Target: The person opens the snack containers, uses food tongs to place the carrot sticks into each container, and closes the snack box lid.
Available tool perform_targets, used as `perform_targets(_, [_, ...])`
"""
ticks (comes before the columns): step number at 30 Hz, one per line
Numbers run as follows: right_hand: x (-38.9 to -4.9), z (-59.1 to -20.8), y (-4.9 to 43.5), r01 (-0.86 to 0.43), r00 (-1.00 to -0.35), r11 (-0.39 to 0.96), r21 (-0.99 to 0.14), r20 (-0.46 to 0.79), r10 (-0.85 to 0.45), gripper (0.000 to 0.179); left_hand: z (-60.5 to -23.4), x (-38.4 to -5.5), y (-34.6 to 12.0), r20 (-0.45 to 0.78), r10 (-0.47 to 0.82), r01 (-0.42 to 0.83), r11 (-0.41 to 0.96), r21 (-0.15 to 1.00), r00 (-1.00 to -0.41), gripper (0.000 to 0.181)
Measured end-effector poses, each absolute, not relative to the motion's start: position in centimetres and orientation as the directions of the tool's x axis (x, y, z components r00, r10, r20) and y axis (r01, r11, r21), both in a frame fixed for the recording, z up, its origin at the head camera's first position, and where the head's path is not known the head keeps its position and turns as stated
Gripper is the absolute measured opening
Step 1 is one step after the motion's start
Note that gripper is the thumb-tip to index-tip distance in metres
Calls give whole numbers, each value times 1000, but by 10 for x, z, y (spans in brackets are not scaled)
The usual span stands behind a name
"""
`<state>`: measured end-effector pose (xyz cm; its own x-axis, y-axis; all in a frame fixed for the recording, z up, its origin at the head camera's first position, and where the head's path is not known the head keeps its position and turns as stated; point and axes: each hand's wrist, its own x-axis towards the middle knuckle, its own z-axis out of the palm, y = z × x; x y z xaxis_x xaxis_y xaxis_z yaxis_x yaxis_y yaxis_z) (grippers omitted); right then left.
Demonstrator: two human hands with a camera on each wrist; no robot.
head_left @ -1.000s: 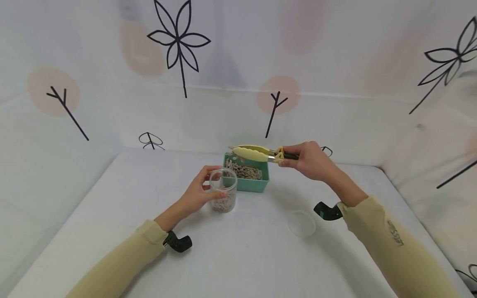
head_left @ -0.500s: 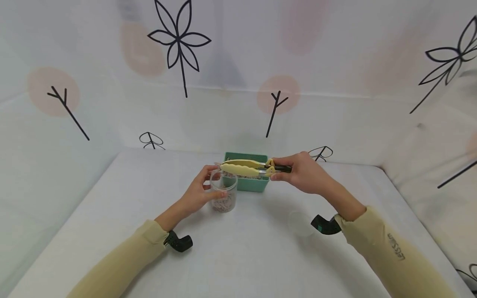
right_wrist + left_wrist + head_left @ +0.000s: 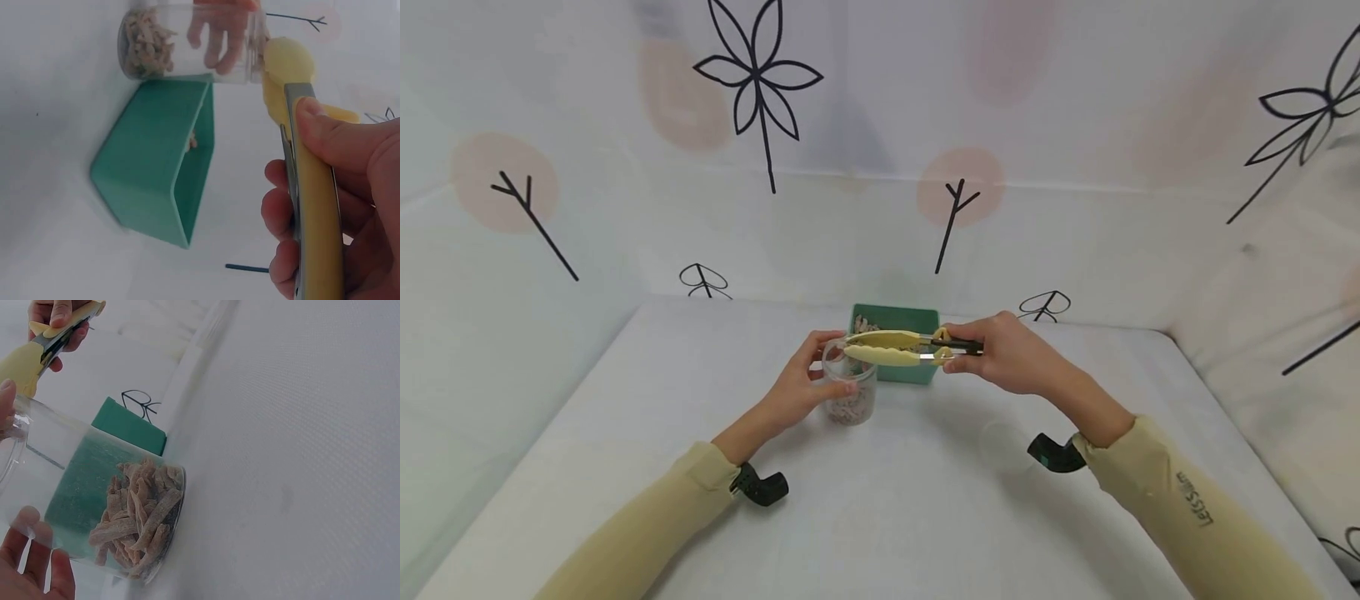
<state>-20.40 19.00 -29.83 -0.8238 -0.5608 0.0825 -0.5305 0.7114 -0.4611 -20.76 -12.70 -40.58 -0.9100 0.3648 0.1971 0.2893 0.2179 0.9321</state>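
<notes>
My left hand [image 3: 797, 383] holds a clear jar [image 3: 857, 404] upright on the table, thumb in front and fingers round its far side. Pale brown, powdery dried strips [image 3: 134, 515] lie heaped in the jar's bottom. In my right hand [image 3: 1018, 354] is a pair of tongs [image 3: 883, 357] with yellow heads, gripped by the handles. Their tips are at the jar's mouth, where a bit of brownish strip [image 3: 265, 50] shows beside them. Right behind the jar stands a green rectangular box [image 3: 140, 134] with more strips inside, partly hidden by the tongs.
A clear round lid [image 3: 1000, 442] lies flat on the white table [image 3: 880, 517], to the right of the jar and barely visible. A white cloth wall [image 3: 820, 233] with printed flowers rises behind the table, close beyond the box.
My right hand has brought the tongs down and left, from above the green box to the jar's mouth. My left hand and the jar have stayed in place.
</notes>
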Motion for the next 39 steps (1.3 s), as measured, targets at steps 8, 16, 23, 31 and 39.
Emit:
perform_targets(8, [-208,-298,192,-547,-814,705,-452,91,-573,63,-407,-209,-128,214,367,304,207,930,-905,71])
perform_targets(16, [-219,-303,200,-503,-850,736,-452,107,-516,65,-405,-208,-128,217,360,305,208,929,-907,70])
perform_targets(23, [-239,-319,203,-405,-906,830,-383,44,-422,61,-407,-207,-126,236,360,321,198,926,-903,70])
perform_targets(31, [-259,-323,191,-426,-892,895,-133,-105,-440,81,-406,-206,-126,235,362,322,202,925,-902,70])
perform_targets(39, [-274,-314,173,-433,-863,898,-84,-249,-439,84,-406,-206,-125,216,366,304,204,930,-905,68])
